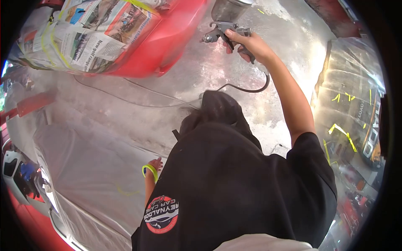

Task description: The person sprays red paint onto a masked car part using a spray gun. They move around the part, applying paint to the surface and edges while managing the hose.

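My right hand (250,44) is wrapped around the handle of a metal spray gun (218,32), with its cup at the top edge of the view. The nozzle points left, toward a glossy red car panel (176,33) and stands apart from it. A dark hose (251,90) hangs from the handle and curves down to the floor. Low on the left, beside my black shirt, is my left hand (156,163), its fingers apart and nothing in them. A yellow-green ring, like a tape roll (148,168), sits around that wrist.
Newspaper (94,44) held by yellow tape covers part of the red car. A sheeted surface (83,167) lies at the lower left. On the right stands a plastic-covered vehicle (345,108) with yellow tape strips. Thin hoses (138,103) cross the concrete floor (276,113).
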A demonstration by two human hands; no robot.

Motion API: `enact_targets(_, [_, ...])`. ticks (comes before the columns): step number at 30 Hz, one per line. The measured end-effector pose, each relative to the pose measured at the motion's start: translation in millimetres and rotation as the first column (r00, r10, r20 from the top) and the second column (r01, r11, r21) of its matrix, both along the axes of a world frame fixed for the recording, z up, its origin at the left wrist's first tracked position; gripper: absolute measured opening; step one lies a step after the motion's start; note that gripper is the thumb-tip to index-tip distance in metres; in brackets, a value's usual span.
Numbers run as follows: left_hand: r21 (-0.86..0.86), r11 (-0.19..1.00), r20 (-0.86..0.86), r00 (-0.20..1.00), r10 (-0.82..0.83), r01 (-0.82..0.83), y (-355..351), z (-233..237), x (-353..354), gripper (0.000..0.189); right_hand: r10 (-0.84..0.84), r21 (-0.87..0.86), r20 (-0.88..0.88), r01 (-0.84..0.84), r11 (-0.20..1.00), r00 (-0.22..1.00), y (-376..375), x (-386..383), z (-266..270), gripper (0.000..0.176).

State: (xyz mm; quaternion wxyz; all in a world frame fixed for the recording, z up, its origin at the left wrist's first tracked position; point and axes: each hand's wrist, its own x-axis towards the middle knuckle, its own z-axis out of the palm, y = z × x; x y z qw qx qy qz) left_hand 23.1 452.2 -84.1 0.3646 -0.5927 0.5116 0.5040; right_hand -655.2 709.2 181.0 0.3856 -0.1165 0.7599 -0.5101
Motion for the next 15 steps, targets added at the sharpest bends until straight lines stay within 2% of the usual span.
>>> enact_targets(3, [0.060, 0.994, -0.002, 0.996, 0.094, -0.093, -41.2, -18.8, -7.3, 0.055, -0.065, 0.119, -0.207, 0.091, 0.989, 0.976, 0.3, -34.0, -29.5, 0.050])
enact_targets(4, [0.073, 0.989, 0.001, 0.992, 0.127, -0.127, -47.0, -22.9, -14.4, 0.055, -0.140, 0.130, -0.250, 0.176, 0.976, 0.958, 1.9, -46.7, -37.4, 0.050])
enact_targets(5, [-0.033, 0.985, -0.081, 0.983, 0.167, -0.171, -37.8, -7.0, -30.3, 0.055, -0.210, 0.134, -0.294, 0.258, 0.957, 0.933, 4.4, -60.8, -44.3, 0.050])
enact_targets(7, [-0.236, 0.925, -0.264, 0.936, 0.234, -0.298, -2.8, 56.1, -84.8, 0.055, -0.302, 0.085, -0.387, 0.360, 0.929, 0.871, 10.3, -85.1, -53.5, 0.049])
enact_targets(10, [-0.252, 0.877, -0.311, 0.893, 0.326, -0.408, 43.7, 55.3, -101.4, 0.055, -0.237, 0.038, -0.469, 0.287, 0.957, 0.851, 26.5, -102.8, -72.8, 0.049])
enact_targets(11, [-0.204, 0.870, -0.299, 0.875, 0.381, -0.449, 65.5, 48.8, -104.2, 0.054, -0.175, 0.163, -0.437, 0.269, 0.949, 0.882, 34.7, -97.4, -70.6, 0.047])
enact_targets(12, [-0.221, 0.973, -0.388, 0.910, -0.146, 0.061, 83.1, -25.7, -46.9, 0.062, -0.121, 0.185, -0.353, 0.196, 0.963, 0.928, 46.0, -87.6, -70.2, 0.045])
enact_targets(13, [-0.395, 0.809, -0.480, 0.654, -0.585, 0.434, 100.7, -83.3, -6.4, 0.071, -0.066, 0.193, -0.275, 0.123, 0.973, 0.959, 53.7, -84.5, -70.7, 0.044])
enact_targets(14, [-0.188, 0.509, 0.026, 0.523, -0.852, 0.840, 132.7, -126.4, -10.7, 0.073, -0.011, 0.127, -0.196, 0.037, 0.991, 0.980, 59.8, -83.5, -70.6, 0.043])
enact_targets(15, [-0.092, 0.536, 0.077, 0.543, -0.836, 0.839, 160.8, -125.7, -15.6, 0.072, 0.049, 0.060, -0.109, -0.042, 0.997, 0.993, 68.3, -77.9, -72.0, 0.041])
